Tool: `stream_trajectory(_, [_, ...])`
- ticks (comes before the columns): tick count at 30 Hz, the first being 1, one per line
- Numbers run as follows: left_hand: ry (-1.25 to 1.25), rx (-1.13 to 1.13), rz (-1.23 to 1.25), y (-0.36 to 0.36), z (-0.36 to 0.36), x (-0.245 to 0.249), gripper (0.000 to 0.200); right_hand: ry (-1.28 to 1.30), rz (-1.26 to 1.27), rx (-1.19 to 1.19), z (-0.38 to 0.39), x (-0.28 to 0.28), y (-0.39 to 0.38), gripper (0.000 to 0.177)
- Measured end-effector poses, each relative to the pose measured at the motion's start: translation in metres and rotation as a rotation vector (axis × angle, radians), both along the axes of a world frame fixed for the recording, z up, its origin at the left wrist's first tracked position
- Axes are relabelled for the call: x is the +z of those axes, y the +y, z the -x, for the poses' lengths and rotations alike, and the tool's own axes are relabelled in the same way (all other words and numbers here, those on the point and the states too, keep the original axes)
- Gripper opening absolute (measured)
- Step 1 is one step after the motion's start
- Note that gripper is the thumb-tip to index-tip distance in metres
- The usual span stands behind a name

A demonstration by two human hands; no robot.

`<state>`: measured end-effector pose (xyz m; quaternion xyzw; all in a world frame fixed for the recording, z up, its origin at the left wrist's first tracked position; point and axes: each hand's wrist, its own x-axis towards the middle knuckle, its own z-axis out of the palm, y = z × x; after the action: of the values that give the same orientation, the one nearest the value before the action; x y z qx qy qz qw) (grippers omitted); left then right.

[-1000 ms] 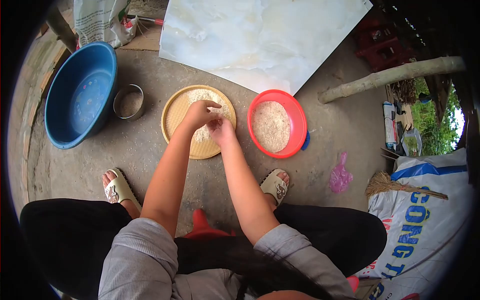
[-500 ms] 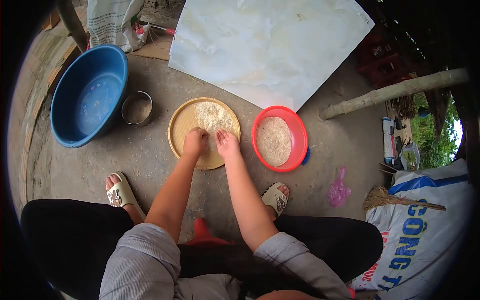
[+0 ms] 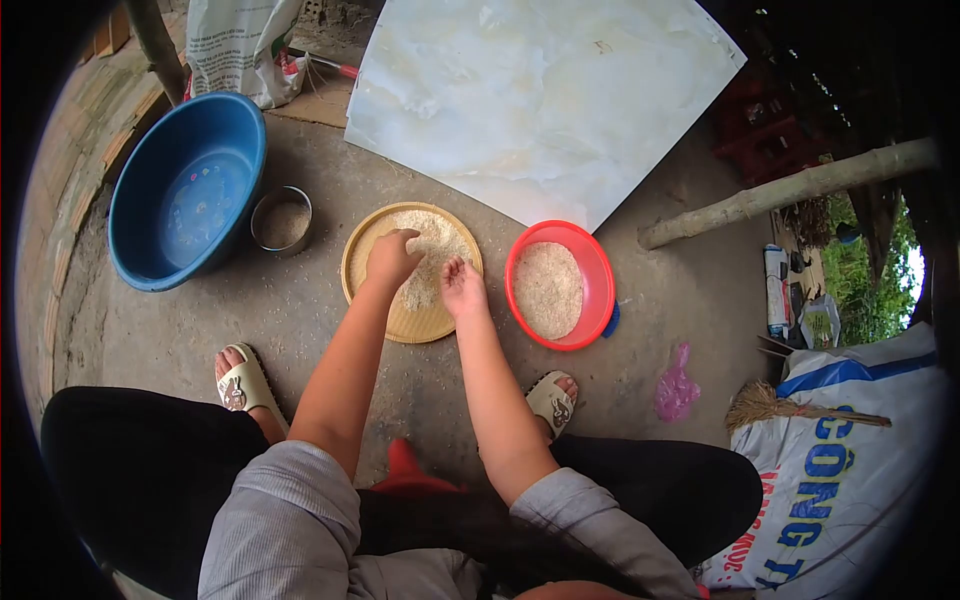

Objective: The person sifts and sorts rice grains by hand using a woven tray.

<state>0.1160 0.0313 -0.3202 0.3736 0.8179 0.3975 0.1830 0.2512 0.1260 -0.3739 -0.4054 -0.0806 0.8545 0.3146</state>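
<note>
A round woven tray [image 3: 362, 262] lies on the floor before me, with pale rice grains [image 3: 425, 285] spread over its middle and far side. Over the tray's left half is my left hand [image 3: 393, 260], its fingers reaching out above the rice with thumb apart. At the tray's right edge my right hand [image 3: 463, 288] is turned palm up, fingers loosely curled and apart. Whether a few grains lie in that palm is too small to tell. Just right of it stands a red plastic basin [image 3: 598, 285] partly filled with similar rice [image 3: 548, 290].
A large blue basin [image 3: 185, 200] stands at left beside a metal bowl [image 3: 281, 220] holding some grain. Beyond the tray lies a marbled white board [image 3: 540, 100]. A wooden pole [image 3: 780, 195], pink plastic bag [image 3: 678, 385], straw broom [image 3: 760, 400] and printed sack [image 3: 830, 480] are at right.
My left hand has moved slightly away from me over the rice and opened from a closed shape. My right hand stays palm up, its fingers a little more curled. The view has shifted slightly.
</note>
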Motion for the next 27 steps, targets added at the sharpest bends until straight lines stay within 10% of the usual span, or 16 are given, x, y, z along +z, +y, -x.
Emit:
stream_trajectory(10, [0.188, 0.006, 0.006, -0.03, -0.023, -0.045, 0.015, -0.054, 0.112, -0.072, -0.008, 0.002, -0.007, 0.038])
stream_trajectory(16, [-0.718, -0.232, -0.181, 0.008, -0.019, 0.019, 0.018, -0.102, 0.117, -0.036, -0.002, 0.013, -0.014, 0.037])
stream_trajectory(21, [0.045, -0.265, -0.092, 0.008, -0.004, 0.033, 0.037, -0.072, 0.073, -0.031, 0.0, 0.015, -0.005, 0.031])
stream_trajectory(27, [0.348, -0.096, 0.133, -0.027, -0.043, -0.032, 0.051, -0.036, 0.085, -0.003, -0.005, 0.006, -0.005, 0.029])
